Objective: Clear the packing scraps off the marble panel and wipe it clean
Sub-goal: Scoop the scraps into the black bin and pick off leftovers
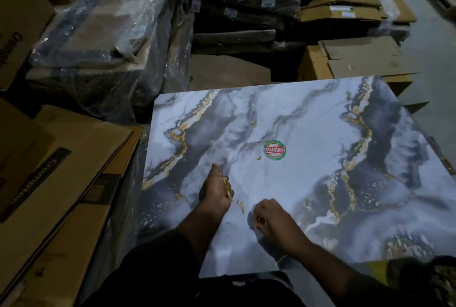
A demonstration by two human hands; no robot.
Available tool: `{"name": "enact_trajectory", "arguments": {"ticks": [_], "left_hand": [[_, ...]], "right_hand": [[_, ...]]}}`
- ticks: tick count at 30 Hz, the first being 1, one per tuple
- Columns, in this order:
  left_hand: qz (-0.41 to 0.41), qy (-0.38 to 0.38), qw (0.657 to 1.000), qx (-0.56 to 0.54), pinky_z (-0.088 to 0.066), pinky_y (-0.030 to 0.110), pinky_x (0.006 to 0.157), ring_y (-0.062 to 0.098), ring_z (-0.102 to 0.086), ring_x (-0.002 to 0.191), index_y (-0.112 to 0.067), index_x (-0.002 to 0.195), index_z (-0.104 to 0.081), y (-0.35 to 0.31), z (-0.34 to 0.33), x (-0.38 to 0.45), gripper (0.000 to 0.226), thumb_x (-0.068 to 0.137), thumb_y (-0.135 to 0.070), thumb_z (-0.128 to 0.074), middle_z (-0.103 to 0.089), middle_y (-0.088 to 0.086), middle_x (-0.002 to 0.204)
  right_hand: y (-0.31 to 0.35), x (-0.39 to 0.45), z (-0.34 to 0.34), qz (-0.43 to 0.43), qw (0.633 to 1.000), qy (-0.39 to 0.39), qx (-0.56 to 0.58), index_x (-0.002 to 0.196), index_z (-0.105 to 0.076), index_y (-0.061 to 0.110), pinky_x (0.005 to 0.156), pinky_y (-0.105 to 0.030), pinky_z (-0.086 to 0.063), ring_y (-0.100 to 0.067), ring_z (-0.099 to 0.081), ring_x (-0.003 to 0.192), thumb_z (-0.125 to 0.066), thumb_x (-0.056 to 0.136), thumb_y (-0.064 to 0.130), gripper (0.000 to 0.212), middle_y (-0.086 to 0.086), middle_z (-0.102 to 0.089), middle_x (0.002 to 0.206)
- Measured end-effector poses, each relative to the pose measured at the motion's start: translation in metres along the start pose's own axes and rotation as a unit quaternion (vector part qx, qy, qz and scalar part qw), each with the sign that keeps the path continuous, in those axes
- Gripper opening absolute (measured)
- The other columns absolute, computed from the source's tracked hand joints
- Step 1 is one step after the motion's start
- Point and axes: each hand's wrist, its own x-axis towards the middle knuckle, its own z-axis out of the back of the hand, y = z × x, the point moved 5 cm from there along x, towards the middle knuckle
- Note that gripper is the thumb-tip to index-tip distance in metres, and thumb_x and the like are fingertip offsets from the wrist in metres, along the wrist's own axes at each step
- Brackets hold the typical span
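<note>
On marble panel (308, 134), left hand (217, 192) clutching scraps (228, 187), right hand (271, 220) pinching scrap.

Marble panel (308, 134): you've got one, lying flat in front of you.
Round sticker (275, 150): one, red and green, near the panel's middle.
Loose scraps on the panel: two you can pick out, a small scrap (259, 158) just left of the sticker and a longer scrap (241, 205) between your hands.
Hands: two over the panel, your left hand (216, 192) holding tan bits too bunched to count, and your right hand (269, 218).
Printed cartons at your left: at least two, the near carton (64, 178) and the far carton (19, 35).
Plastic-wrapped bundle (106, 35): one big one, contents uncountable.
</note>
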Motion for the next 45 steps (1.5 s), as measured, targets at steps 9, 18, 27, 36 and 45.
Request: {"name": "enact_trajectory", "arguments": {"ticks": [9, 18, 27, 36, 45], "left_hand": [[-0.015, -0.017, 1.000, 0.008, -0.022, 0.012, 0.035, 0.009, -0.026, 0.029, -0.016, 0.069, -0.043, 0.001, 0.022, -0.008, 0.046, 0.102, -0.047, -0.056, -0.035, 0.001, 0.059], [-0.032, -0.006, 0.999, 0.019, -0.021, 0.010, 0.036, 0.007, -0.025, 0.030, -0.017, 0.074, -0.043, -0.008, 0.026, -0.014, 0.043, 0.104, -0.047, -0.051, -0.034, -0.001, 0.064], [-0.035, -0.015, 0.999, 0.031, -0.021, 0.011, 0.034, 0.007, -0.026, 0.029, -0.015, 0.075, -0.044, -0.009, 0.025, -0.005, 0.043, 0.104, -0.046, -0.053, -0.034, 0.001, 0.062], [-0.033, -0.013, 0.998, 0.044, -0.021, 0.013, 0.034, 0.007, -0.027, 0.030, -0.015, 0.077, -0.048, -0.004, 0.016, 0.002, 0.040, 0.104, -0.044, -0.053, -0.043, 0.001, 0.064], [-0.034, -0.023, 0.998, 0.046, -0.024, 0.015, 0.035, 0.009, -0.030, 0.031, -0.015, 0.077, -0.052, 0.001, 0.019, 0.004, 0.039, 0.102, -0.045, -0.057, -0.041, 0.001, 0.059]], "right_hand": [[0.009, 0.013, -0.013, -0.050, 0.993, -0.109, 0.005, 0.089, -0.063, 0.025, 0.070, -0.030, -0.043, -0.016, -0.055, 0.086, -0.060, 0.086, 0.009, 0.016, 0.006, -0.061, 0.090], [0.027, 0.047, -0.029, 0.008, 0.993, -0.085, -0.082, 0.083, -0.073, 0.021, 0.066, -0.026, -0.050, -0.012, -0.058, 0.081, -0.062, 0.092, 0.018, 0.014, 0.003, -0.061, 0.090], [-0.004, 0.051, -0.014, -0.112, 0.984, -0.111, 0.083, 0.087, -0.075, 0.015, 0.075, -0.019, -0.045, -0.012, -0.063, 0.083, -0.066, 0.087, 0.008, 0.011, 0.001, -0.071, 0.088], [-0.024, 0.048, 0.006, -0.169, 0.960, -0.112, 0.192, 0.102, -0.076, 0.014, 0.086, -0.008, -0.048, -0.004, -0.064, 0.094, -0.068, 0.087, 0.002, 0.020, 0.006, -0.065, 0.102], [0.003, 0.039, -0.013, 0.033, 0.998, -0.047, -0.002, 0.111, -0.077, 0.016, 0.083, -0.017, -0.039, -0.015, -0.057, 0.103, -0.071, 0.090, 0.023, 0.022, 0.002, -0.067, 0.109]]}}
